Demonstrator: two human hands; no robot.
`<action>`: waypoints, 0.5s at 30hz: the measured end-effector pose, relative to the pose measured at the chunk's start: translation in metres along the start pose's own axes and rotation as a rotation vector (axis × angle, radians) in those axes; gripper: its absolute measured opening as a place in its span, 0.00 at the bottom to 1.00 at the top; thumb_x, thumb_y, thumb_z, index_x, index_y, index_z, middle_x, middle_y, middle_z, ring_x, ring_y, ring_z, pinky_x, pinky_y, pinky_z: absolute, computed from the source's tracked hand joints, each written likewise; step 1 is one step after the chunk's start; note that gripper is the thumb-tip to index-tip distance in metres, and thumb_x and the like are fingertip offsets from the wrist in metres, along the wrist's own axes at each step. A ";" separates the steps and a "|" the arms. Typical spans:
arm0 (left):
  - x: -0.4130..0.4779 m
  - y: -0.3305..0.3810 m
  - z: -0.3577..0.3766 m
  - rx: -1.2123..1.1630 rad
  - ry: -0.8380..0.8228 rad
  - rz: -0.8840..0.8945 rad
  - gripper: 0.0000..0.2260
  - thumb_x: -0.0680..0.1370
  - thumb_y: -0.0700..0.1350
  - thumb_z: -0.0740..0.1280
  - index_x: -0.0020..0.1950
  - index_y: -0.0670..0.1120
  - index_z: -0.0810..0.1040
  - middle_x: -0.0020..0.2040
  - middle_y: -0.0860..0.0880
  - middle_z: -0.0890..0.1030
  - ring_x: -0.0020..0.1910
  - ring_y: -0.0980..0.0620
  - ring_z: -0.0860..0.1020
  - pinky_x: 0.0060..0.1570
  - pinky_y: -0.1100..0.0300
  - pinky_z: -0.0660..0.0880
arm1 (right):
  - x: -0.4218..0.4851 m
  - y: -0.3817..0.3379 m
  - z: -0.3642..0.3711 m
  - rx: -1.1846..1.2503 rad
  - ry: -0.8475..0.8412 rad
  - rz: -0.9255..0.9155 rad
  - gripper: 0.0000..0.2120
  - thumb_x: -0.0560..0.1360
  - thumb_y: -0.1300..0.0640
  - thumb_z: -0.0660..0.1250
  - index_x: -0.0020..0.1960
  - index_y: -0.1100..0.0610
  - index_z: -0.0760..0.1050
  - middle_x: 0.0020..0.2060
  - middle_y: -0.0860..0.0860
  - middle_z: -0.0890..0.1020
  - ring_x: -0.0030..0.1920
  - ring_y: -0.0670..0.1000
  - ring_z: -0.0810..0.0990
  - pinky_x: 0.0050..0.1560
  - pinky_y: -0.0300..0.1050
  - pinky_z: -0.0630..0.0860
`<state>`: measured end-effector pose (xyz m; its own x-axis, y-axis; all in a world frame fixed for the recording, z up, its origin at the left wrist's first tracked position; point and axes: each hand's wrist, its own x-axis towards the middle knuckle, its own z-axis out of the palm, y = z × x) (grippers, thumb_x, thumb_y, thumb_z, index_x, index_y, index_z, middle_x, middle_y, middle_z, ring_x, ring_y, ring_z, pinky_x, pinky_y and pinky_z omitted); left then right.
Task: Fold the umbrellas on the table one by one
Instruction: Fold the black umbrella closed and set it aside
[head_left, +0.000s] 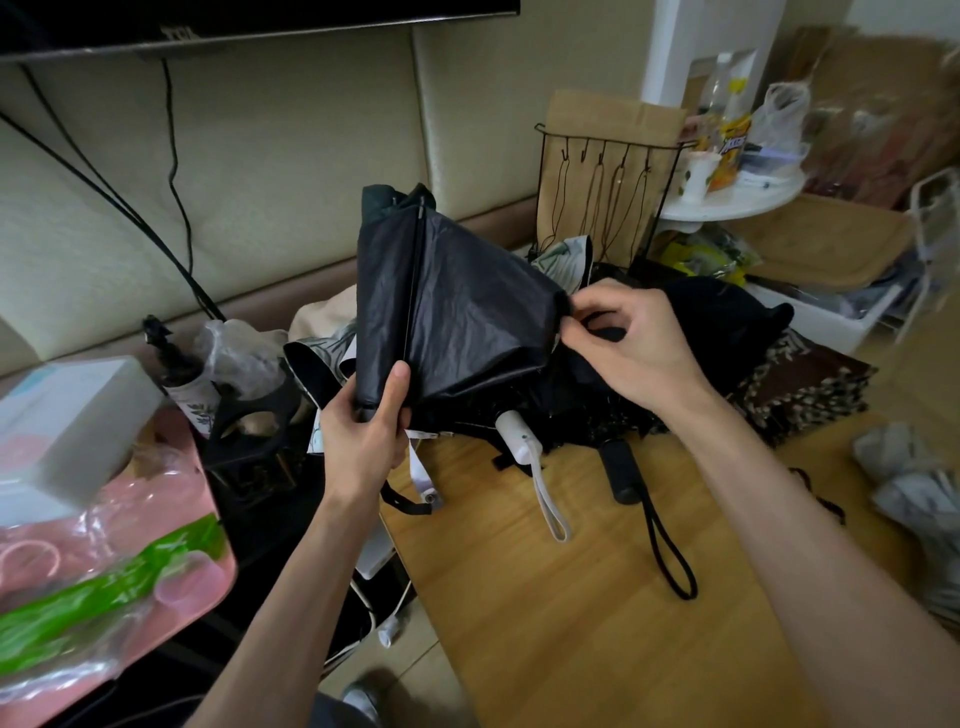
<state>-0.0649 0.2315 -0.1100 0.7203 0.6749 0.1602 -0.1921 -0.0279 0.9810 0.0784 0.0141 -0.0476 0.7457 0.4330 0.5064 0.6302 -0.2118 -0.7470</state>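
I hold a black umbrella (457, 306) up over the far end of the wooden table (571, 597), its canopy half gathered and one rib running down the middle. My left hand (363, 431) grips its lower end, thumb pressed on the fabric. My right hand (628, 343) pinches the canopy's right edge. Under it lie more umbrellas: one with a white handle (517, 439) and pale strap, one with a black handle (621, 470) and black loop, and a leaf-print one (566, 254) behind.
A black wire rack (608, 192) stands behind the pile. Left of the table sit a pink tray (171, 587) with plastic bags and a white box (72, 415). A dark patterned cloth (810, 384) lies at the right, and cables hang down the sofa back.
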 end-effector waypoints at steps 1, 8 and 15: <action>0.000 0.000 -0.001 0.000 -0.002 0.001 0.14 0.82 0.52 0.71 0.53 0.41 0.77 0.32 0.44 0.71 0.24 0.52 0.64 0.21 0.62 0.62 | 0.000 0.001 0.002 -0.017 0.030 -0.015 0.04 0.77 0.65 0.72 0.50 0.61 0.86 0.45 0.50 0.85 0.48 0.48 0.84 0.55 0.51 0.81; 0.000 0.001 0.000 0.003 0.009 -0.008 0.20 0.82 0.52 0.71 0.57 0.34 0.76 0.31 0.46 0.72 0.24 0.52 0.64 0.21 0.62 0.62 | 0.001 -0.017 0.000 0.417 -0.170 0.166 0.13 0.83 0.69 0.60 0.52 0.61 0.83 0.52 0.56 0.87 0.59 0.54 0.84 0.67 0.48 0.77; -0.002 0.001 0.000 0.021 0.004 -0.005 0.16 0.81 0.53 0.72 0.55 0.40 0.79 0.32 0.46 0.72 0.24 0.52 0.65 0.22 0.62 0.63 | -0.001 -0.026 -0.013 0.541 -0.448 0.184 0.08 0.79 0.68 0.61 0.51 0.62 0.80 0.50 0.52 0.85 0.59 0.51 0.81 0.70 0.47 0.73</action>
<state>-0.0662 0.2298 -0.1096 0.7184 0.6782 0.1547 -0.1740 -0.0401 0.9839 0.0645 0.0076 -0.0231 0.5965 0.7737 0.2136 0.2215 0.0972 -0.9703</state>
